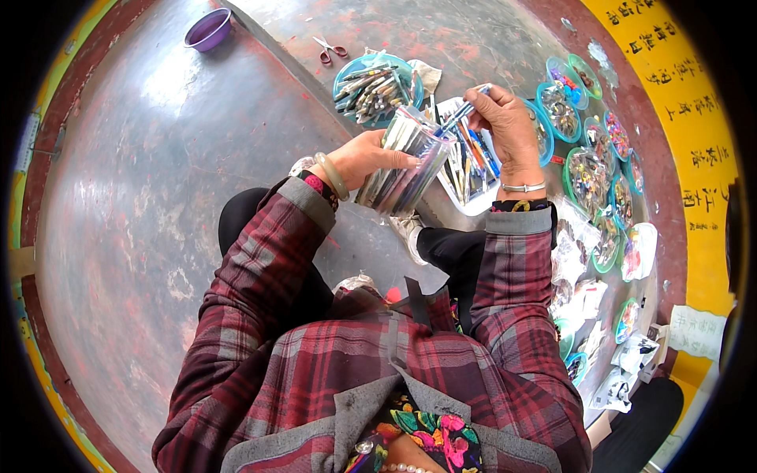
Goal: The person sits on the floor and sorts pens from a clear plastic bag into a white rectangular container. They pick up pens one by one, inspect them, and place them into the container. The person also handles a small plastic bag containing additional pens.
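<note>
My left hand (364, 164) grips a clear plastic zip bag (400, 183) packed with pens, its opening tilted up to the right. In my right hand (511, 130), pinched between thumb and fingers, is a blue-and-white pen (459, 117). Its lower end is at the mouth of the bag; whether it is inside I cannot tell. Under my right hand lies a white tray (471, 210) holding loose pens, several of them blue. Just beyond the bag stands a turquoise basin (340, 82) heaped with pens, partly covered by the bag's top.
Red-handled scissors (326, 54) lie on the floor beyond the basin. A purple basin (208, 30) sits at the far left. Along the right are several round baskets (566, 178) of small items and white plastic bags (569, 260). My legs (451, 254) are folded near the tray.
</note>
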Tool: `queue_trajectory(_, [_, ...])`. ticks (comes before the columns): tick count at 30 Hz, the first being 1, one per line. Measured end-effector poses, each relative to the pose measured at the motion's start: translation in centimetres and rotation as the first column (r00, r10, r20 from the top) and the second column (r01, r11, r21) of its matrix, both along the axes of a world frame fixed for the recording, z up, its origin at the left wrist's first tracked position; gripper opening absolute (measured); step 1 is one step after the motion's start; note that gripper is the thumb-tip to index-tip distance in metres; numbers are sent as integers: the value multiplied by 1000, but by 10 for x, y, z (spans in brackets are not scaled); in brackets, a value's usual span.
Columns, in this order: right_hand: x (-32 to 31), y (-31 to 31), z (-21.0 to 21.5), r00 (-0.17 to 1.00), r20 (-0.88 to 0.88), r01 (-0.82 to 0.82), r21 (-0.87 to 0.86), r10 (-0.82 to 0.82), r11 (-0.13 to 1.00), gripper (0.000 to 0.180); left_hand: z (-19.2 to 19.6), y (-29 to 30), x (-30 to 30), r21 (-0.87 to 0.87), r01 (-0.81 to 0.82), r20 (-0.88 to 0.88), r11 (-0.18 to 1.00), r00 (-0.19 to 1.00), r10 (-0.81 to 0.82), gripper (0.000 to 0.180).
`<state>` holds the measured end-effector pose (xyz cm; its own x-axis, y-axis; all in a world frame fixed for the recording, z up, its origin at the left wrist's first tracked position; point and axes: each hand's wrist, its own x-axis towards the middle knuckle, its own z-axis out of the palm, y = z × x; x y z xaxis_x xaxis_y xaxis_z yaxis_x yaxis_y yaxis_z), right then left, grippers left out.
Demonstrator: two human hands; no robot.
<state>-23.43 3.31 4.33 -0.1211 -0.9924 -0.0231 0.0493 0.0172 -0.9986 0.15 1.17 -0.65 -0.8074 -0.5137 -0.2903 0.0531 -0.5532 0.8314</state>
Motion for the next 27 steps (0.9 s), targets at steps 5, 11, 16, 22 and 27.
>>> queue_trajectory(5, [17, 1, 2, 989, -11, -146, 20, 147, 989, 15, -3, 0, 1, 30, -3, -41, 1000, 999, 4, 45])
queue_trajectory(11, [32, 2, 0, 983, -106, -160, -71, 152, 985, 23, -3, -2, 2, 86, -18, -72, 996, 997, 24, 45])
queue_trajectory(16, [39, 2, -1, 967, -249, -98, -173, 52, 980, 20, -6, -1, 0, 98, -86, -87, 991, 992, 94, 40])
queue_trajectory(22, [36, 2, -3, 957, -289, -43, -177, -10, 983, 17, -6, -1, 0, 70, -109, -100, 992, 988, 116, 38])
queue_trajectory(27, [35, 1, -5, 987, -159, -68, -186, 38, 980, 17, -5, -2, -1, -65, -141, -45, 988, 989, 138, 36])
